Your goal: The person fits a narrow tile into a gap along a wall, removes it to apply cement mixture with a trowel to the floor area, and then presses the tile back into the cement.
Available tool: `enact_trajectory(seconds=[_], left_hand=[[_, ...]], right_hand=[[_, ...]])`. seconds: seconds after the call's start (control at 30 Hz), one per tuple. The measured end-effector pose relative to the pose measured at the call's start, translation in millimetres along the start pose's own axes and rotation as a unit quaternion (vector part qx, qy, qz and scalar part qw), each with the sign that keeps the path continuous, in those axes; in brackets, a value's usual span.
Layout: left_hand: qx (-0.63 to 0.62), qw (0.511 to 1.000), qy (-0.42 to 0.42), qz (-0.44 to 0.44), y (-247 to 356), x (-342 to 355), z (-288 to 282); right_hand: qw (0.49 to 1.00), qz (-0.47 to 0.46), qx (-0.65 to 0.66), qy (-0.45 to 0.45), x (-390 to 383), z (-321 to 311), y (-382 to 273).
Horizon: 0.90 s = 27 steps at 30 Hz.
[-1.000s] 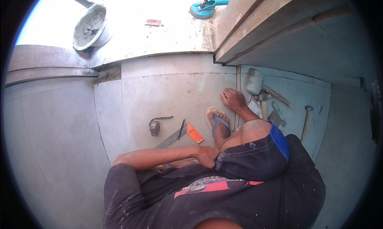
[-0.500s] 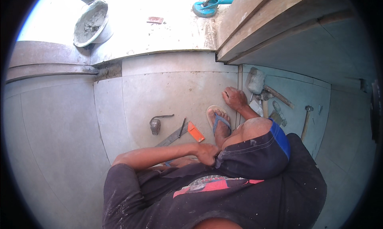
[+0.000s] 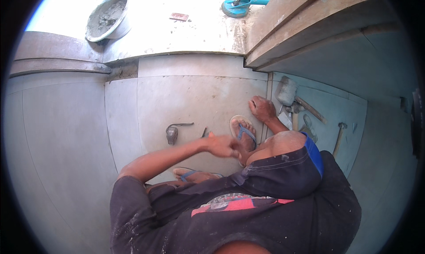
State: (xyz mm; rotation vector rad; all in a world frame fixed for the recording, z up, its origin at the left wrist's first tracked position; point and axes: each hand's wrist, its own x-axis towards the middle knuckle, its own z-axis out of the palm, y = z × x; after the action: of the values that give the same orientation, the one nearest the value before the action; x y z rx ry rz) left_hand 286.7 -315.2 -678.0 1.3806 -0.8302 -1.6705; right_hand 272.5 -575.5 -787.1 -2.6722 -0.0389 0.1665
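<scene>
My left hand [image 3: 223, 145] is over the floor in front of my right shin, its fingers smeared by motion. Hand and forearm cover the spot where the orange-handled square lay. Just beyond the wrist the tip of a thin dark pencil-like stick [image 3: 204, 131] shows. A tape measure [image 3: 172, 135] with a wrist strap lies on the tiles to the left of it. My right hand [image 3: 263, 109] rests closed near the tile joint, past my sandalled right foot [image 3: 243, 129]; what its curled fingers hold, if anything, is hidden.
On the right lie a pale-headed mallet [image 3: 287, 91], a hammer [image 3: 340, 136] and several other hand tools. Beyond the step edge stand a bucket of grey mortar [image 3: 106, 19] and a blue suction lifter [image 3: 237, 7]. Wooden-edged steps [image 3: 301, 28] rise at right.
My left hand has moved up and away from my shorts, over where the orange-handled square was visible. My left foot now shows more. The right hand stays in place.
</scene>
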Motion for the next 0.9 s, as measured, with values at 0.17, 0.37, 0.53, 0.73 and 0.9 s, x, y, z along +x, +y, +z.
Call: enact_trajectory(seconds=[0.17, 0.37, 0.53, 0.73, 0.9], left_hand=[[0.128, 0.950, 0.275, -0.070, -43.1, -13.8, -73.3], [0.154, 0.825, 0.520, -0.159, -124.3, -65.4, -172.1], [0.185, 0.752, 0.606, -0.184, -166.1, -117.8, -215.3], [0.249, 0.668, 0.660, -0.237, -186.8, -150.7, -238.1], [0.286, 0.634, 0.666, -0.269, -198.2, -169.9, -249.2]], right_hand=[[1.000, 0.008, -0.009, -0.009, -0.2, -1.3, 1.8], [1.000, 0.007, -0.012, -0.005, 2.3, -2.8, -1.3], [1.000, -0.003, -0.004, 0.001, 1.3, -1.0, -0.7], [1.000, -0.003, 0.000, 0.002, 0.6, -0.8, 1.0], [1.000, 0.006, -0.009, -0.003, 1.3, -1.2, -0.8]])
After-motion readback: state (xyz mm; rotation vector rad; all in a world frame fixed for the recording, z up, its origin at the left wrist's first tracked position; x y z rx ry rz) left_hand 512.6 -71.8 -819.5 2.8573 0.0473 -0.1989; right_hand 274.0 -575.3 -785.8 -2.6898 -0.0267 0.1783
